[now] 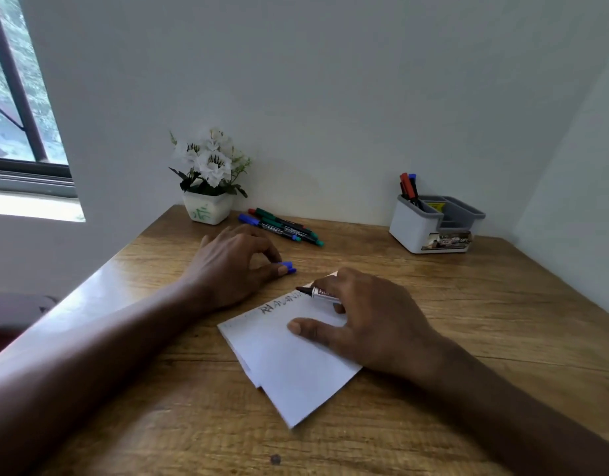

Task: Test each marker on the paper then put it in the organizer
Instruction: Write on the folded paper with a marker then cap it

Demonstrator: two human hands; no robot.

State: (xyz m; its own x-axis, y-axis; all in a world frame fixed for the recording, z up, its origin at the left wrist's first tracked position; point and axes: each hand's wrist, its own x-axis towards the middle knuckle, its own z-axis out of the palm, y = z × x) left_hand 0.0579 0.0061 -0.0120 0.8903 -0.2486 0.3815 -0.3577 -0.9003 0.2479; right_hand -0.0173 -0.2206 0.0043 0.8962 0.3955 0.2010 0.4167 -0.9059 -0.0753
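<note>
We see two bare hands at work over a wooden surface (467, 304) set in a corner of white walls. The right hand (375, 314) grips an uncapped marker (322, 293) with a dark tip, the tip resting on the top edge of the paper (289, 369), just beside a row of dark letters (280, 304) already written there. The thumb of that hand lies flat on the sheet. The paper sits at an angle in the middle of the surface, and a second sheet edge shows beneath it at the lower left.

The left hand (234, 266) rests on the wood just left of the paper, its fingertips pinched on a blue cap (287, 266). Only the end of the cap shows past the fingers.

Farther back, near the wall, a bunch of markers (282, 226) lies flat, touching one another, with blue, red and green caps. A white pot of white flowers (208, 180) stands just left of them. At the back right stands the organizer (433, 225), white with grey compartments; its left rear compartment holds a few upright markers (408, 188) with red and blue caps. A window (18, 108) fills the upper left.
</note>
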